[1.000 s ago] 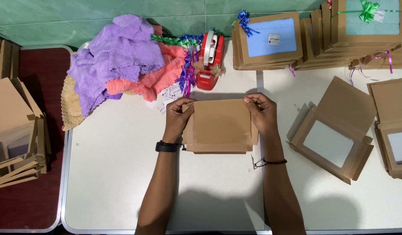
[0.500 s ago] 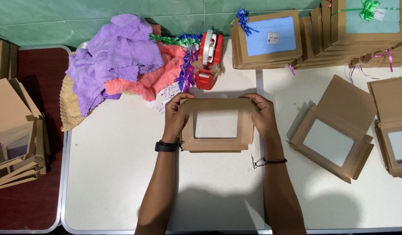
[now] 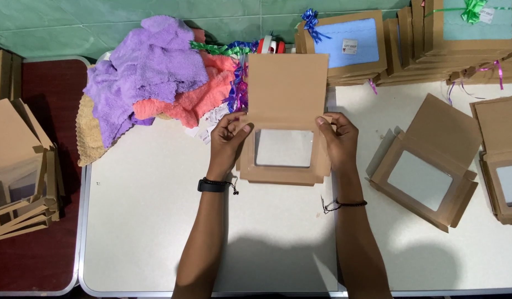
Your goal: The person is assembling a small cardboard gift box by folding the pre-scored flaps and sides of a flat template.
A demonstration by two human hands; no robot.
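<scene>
A flat brown cardboard box with a clear window in its face lay on the white bench, its lid flap standing open toward the far side. The left hand pinched the box's left edge — the right hand gripped its right edge, fingers closed on the card. Nothing showed inside through the window. To the right sat another open window box, also unfilled, and beyond it a stack of closed boxes tied with ribbon, one showing blue cloth in its window. A heap of towels — purple, coral, tan — lay at the far left, with folded box blanks piled off the bench's left end.
</scene>
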